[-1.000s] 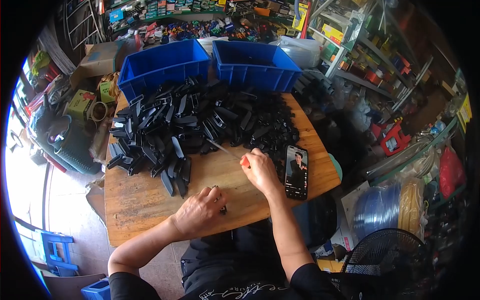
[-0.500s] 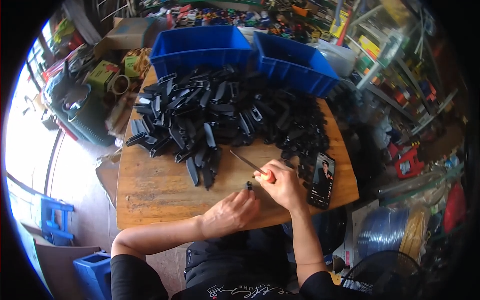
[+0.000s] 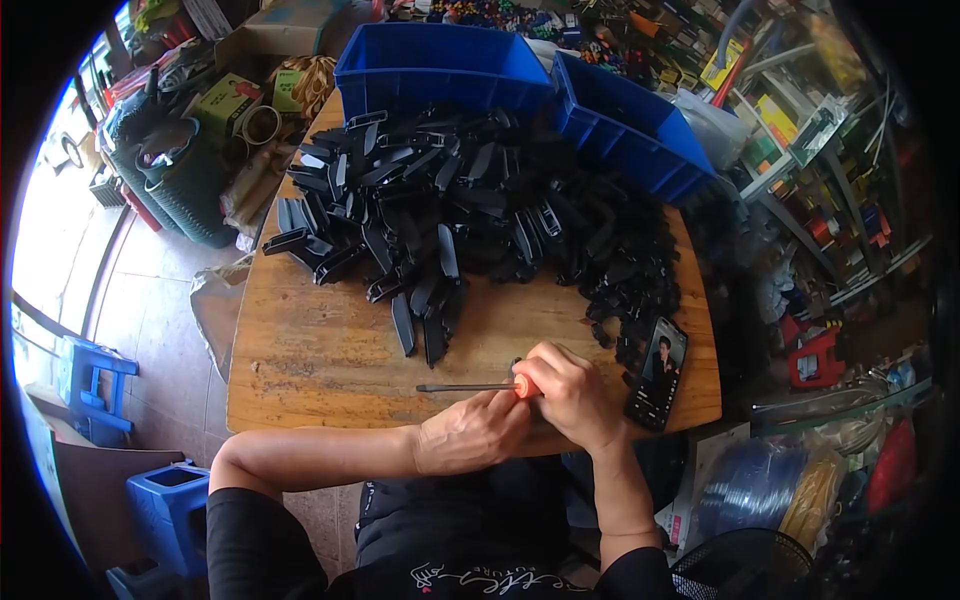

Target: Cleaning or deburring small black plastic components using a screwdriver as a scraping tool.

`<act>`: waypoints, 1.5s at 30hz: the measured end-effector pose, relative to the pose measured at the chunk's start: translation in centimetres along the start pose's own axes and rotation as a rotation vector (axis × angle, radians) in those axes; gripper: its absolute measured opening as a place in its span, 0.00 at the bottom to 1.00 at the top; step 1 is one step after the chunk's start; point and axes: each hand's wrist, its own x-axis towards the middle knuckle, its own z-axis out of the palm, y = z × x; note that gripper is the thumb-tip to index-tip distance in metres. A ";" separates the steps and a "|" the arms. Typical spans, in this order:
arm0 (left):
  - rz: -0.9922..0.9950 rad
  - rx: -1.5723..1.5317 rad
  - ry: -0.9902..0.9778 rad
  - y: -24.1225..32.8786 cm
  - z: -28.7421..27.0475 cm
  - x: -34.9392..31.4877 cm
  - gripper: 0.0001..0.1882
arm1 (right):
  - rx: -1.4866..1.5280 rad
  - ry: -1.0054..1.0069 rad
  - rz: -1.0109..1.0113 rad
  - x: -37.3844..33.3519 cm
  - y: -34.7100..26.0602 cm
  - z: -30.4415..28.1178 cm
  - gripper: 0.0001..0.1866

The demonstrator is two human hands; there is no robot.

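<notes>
1. Right hand (image 3: 572, 396) is closed around the screwdriver (image 3: 462, 388), and the orange handle (image 3: 523, 386) is mostly hidden by the curled fingers. The thin metal rod is pointed to the left, lying nearly flat above the worktop (image 3: 320, 345).
2. The left hand (image 3: 470, 436) is held just beside it, with the fingers bent in and the back of the hand turned up. It cannot be told what is pinched there (the fingertips are hidden). The two hands are brought so close that they seem to touch.
3. A small dark bit (image 3: 516, 362) can be seen just past the fingers, but its shape is too small to be made out.
4. Past the hands, a big messy heap of long black parts (image 3: 400, 205) is piled on the worktop. Smaller black pieces (image 3: 640, 292) are gathered at its right side.
5. A phone (image 3: 658, 375) is laid near the right edge, to the right of the right hand, with its screen lit.
6. Two blue bins are set behind the heap: the left bin (image 3: 440, 92) is placed next to the right bin (image 3: 628, 145), which is turned at a slant.
7. Down on the floor at the left, a blue stool (image 3: 172, 510) can be seen.
</notes>
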 end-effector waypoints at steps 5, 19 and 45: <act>0.019 0.065 0.065 0.0 0.6 -0.4 0.15 | 0.224 -0.120 0.178 1.3 0.6 -1.5 0.08; -0.039 -0.027 -0.052 -0.4 0.0 0.3 0.23 | 0.469 0.759 0.493 1.5 2.9 -3.3 0.09; -0.717 0.051 0.147 -8.3 -2.5 -0.7 0.13 | 0.242 0.302 0.495 -1.1 2.4 0.4 0.08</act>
